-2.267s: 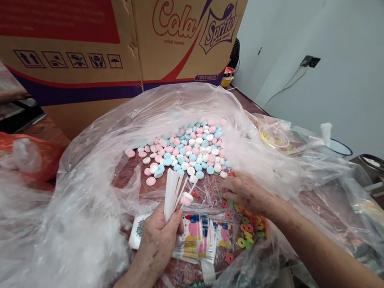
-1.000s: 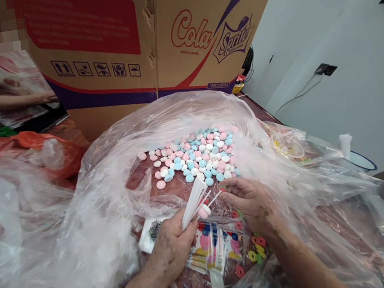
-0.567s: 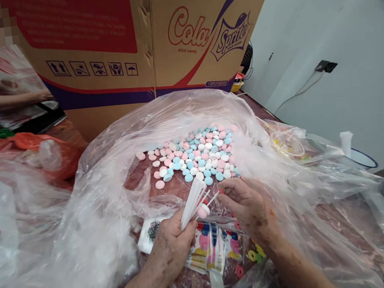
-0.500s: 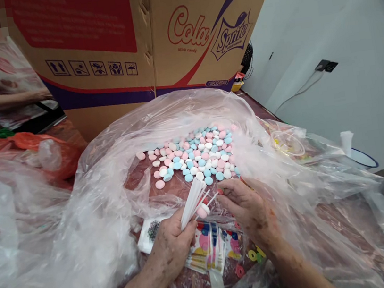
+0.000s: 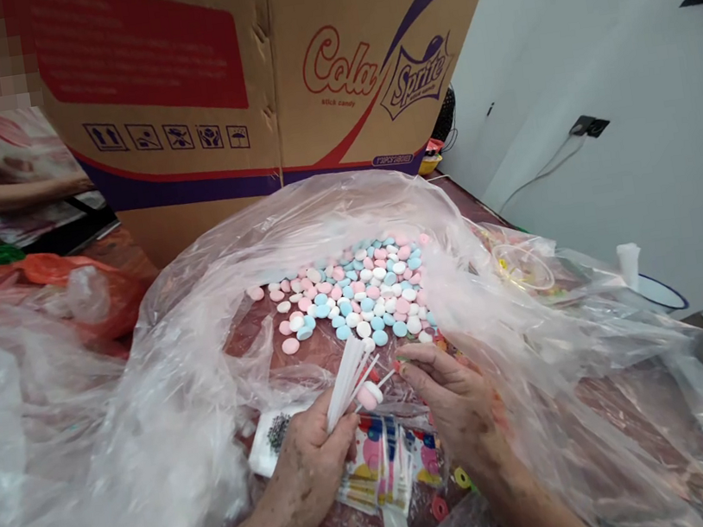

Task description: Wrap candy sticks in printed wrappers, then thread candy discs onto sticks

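Observation:
My left hand (image 5: 319,451) is closed around a bundle of thin white sticks (image 5: 347,377) that fan upward. Out of the same grip points one stick threaded with a pink and a white round candy (image 5: 368,395). At that stick's tip, my right hand (image 5: 451,389) pinches a small red and green candy piece (image 5: 400,364), partly hidden by the fingers. Beyond both hands lies a spread of pink, blue and white round candies (image 5: 361,288). Beneath the hands are a colourful printed packet (image 5: 380,469) and a white packet with a dark print (image 5: 265,443).
Clear plastic sheeting (image 5: 167,394) rings the candies on the dark red table (image 5: 249,326). Behind stands a large cardboard box (image 5: 182,174). Small ring candies (image 5: 439,508) lie near the right forearm. At far left is an orange bag (image 5: 100,290), with another person (image 5: 18,171) behind.
The view has tilted up slightly. My right hand stays by the stick's tip, its fingers shifted a little, and some green now shows at them. The left hand keeps its hold.

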Tool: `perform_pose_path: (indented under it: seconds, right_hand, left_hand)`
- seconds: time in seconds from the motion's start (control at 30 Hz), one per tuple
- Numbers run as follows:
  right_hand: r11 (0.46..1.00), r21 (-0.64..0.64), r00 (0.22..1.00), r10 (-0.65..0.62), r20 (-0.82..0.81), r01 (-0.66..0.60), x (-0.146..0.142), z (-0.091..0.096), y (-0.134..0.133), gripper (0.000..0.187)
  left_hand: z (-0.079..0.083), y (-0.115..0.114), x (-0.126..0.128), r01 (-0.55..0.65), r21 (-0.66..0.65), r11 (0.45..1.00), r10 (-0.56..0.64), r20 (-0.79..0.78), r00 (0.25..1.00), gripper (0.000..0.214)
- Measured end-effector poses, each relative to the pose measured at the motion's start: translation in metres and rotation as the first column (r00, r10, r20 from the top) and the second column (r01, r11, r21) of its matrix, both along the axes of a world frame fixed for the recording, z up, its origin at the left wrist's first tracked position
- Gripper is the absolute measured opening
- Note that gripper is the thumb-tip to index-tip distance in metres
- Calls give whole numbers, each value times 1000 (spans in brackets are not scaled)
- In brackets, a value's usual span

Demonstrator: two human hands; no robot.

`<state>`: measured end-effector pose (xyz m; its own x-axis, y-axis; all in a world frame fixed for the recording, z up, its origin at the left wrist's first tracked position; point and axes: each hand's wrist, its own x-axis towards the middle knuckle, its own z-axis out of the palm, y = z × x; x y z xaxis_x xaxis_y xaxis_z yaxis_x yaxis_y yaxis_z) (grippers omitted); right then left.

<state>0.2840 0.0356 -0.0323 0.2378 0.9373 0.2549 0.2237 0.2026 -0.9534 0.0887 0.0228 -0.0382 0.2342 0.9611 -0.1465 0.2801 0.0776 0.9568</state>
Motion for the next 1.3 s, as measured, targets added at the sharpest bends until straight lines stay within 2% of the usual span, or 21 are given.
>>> perform_pose_path:
  seconds: [0.13,0.23,0.33,0.47,0.57,0.67,0.73,0.87,1.03,1.1,1.17,1.23,1.27,1.3]
  right_hand:
    - [959,278,981,-111,162,63,-6,-5,1,14]
    - [938,342,973,-129,192,56,-6,-8,2,15]
    - [951,301,985,-116,128,73,-7,-11,2,12]
    - [974,211,997,-73,-40,80,-12,-16,0,6]
    - [997,65,980,-25,-198,39,-21,-20,-5,6]
    - [994,-98,948,3,-317,-36,-29,-20,-10,13]
    - [990,-133,945,7,-327,-53,-33,-17,-12,16]
    - [992,-97,968,52,-244,-78,-40,-12,-16,14]
    - [962,-129,950,205,-236,-240,-42,-3,-14,17]
    - [937,-165,941,276,-194,-309,-33,5,-5,19]
    - [934,-199,954,285,-92,-298,-21,13,11,26]
    - [959,-220,953,223,205,-177,-9,18,30,30]
    - [969,-217,891,199,409,-116,-5,18,39,29]
    - [974,-215,796,191,574,-79,-2,18,48,26]
  left_hand:
    - [-2,1,0,18,16,1000,-18,-20,1000,29]
    - [-3,1,0,14,18,1000,-14,-8,1000,27]
    - [-2,1,1,7,29,1000,-7,-11,1000,27]
    - [0,0,2,3,29,1000,-3,-11,1000,27]
    - [-1,0,2,8,20,1000,-8,-13,1000,26]
    - [-4,-1,2,-22,39,999,22,-8,1000,24]
    - [-6,0,2,-48,64,997,49,-7,999,23]
    - [-9,1,1,-95,119,988,97,-15,995,22]
    - [-10,2,0,-173,92,981,168,54,984,26]
    - [-10,2,1,-224,75,972,216,106,971,28]
    - [-9,2,2,-280,25,960,270,190,944,28]
    - [-7,2,3,-333,-55,941,335,264,904,31]
    - [-5,2,3,-351,-86,932,360,292,886,34]
    - [-4,2,3,-364,-105,926,378,314,871,35]
